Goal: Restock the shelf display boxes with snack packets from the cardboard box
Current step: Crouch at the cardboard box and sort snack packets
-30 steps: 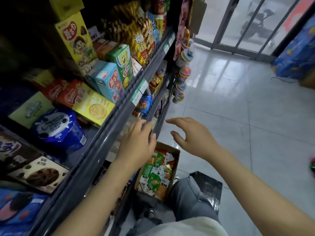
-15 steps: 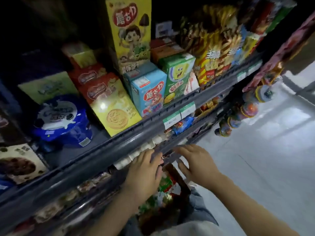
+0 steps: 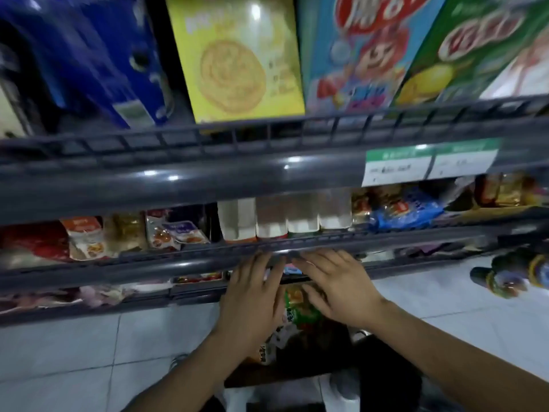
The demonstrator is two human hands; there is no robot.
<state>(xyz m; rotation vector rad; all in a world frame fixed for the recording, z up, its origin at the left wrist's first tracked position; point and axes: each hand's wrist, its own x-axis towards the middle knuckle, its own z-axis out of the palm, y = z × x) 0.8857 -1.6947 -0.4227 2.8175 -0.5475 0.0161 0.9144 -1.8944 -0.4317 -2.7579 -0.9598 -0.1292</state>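
Both the left hand (image 3: 252, 295) and right hand (image 3: 335, 288) reach forward palm-down, fingers straight and spread, holding nothing, fingertips at the shelf rail (image 3: 178, 264), above blurred snack packets (image 3: 297, 310) apparently lying in the cardboard box (image 3: 267, 379) below.

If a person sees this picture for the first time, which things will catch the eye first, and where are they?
First come the two hands in the lower middle, the left hand and the right hand, reaching side by side to the rail of the dark shelf. Above them, on the top shelf, stands a bright yellow biscuit box beside a blue tub. Between the wrists, green and orange snack packets show below.
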